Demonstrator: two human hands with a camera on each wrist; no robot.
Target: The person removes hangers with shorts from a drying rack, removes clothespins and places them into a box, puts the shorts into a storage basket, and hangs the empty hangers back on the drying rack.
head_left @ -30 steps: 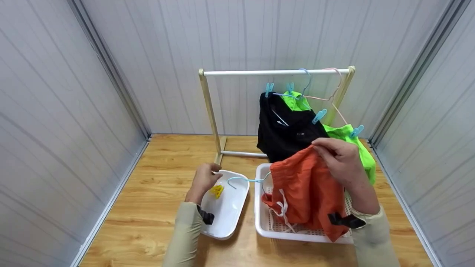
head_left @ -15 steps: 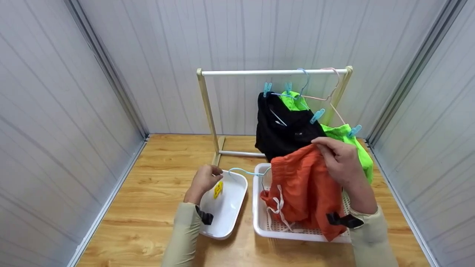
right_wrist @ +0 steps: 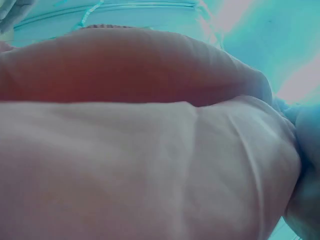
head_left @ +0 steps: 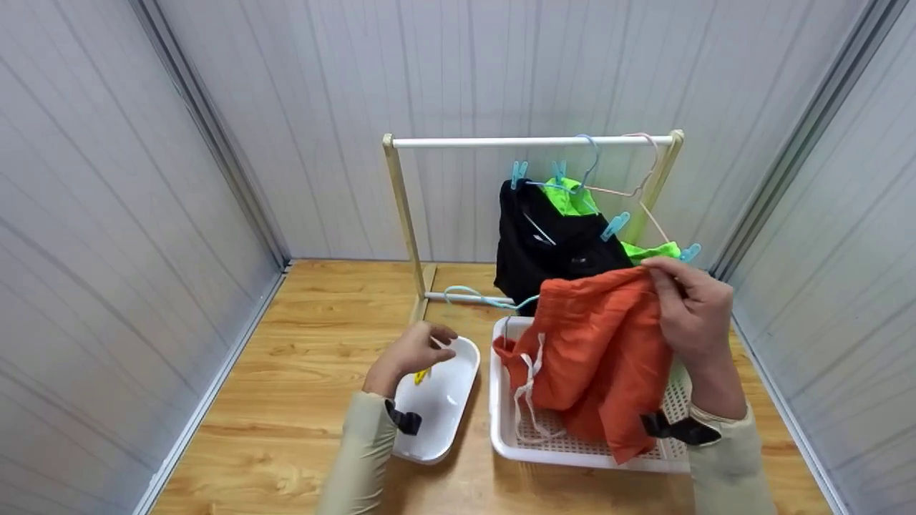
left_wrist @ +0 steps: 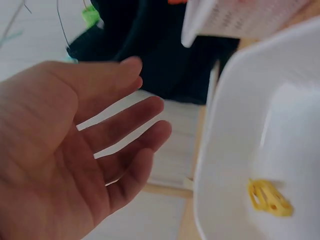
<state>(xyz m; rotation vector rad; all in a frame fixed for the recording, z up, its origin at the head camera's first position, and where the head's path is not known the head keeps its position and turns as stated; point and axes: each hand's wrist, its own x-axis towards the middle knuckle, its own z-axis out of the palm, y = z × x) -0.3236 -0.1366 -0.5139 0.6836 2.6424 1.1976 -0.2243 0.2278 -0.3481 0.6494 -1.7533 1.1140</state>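
My right hand (head_left: 690, 304) pinches the waistband corner of a pair of orange shorts (head_left: 597, 350) with white drawstrings. The shorts hang over a white basket, and their fabric (right_wrist: 140, 165) fills most of the right wrist view in washed-out colour. A light blue hanger (head_left: 481, 297) sits in the waistband, its hook sticking out to the left. Over the white tray (head_left: 447, 415) my left hand (head_left: 415, 354) is held with fingers loosely spread and nothing in them. Yellow clothespins (left_wrist: 270, 198) lie in that tray, partly hidden by the hand in the head view.
Behind stands a drying rack (head_left: 486, 142) with a white bar. Black clothing (head_left: 551, 243) and bright green clothing (head_left: 572, 197) hang there on hangers, held by blue clothespins (head_left: 615, 226). The white basket (head_left: 504, 436) stands right of the tray on the wooden floor (head_left: 272, 400).
My right hand has moved right and slightly up, drawing the shorts along. The hanger's hook has swung up and away from the tray. My left hand has shifted right, its fingers more spread.
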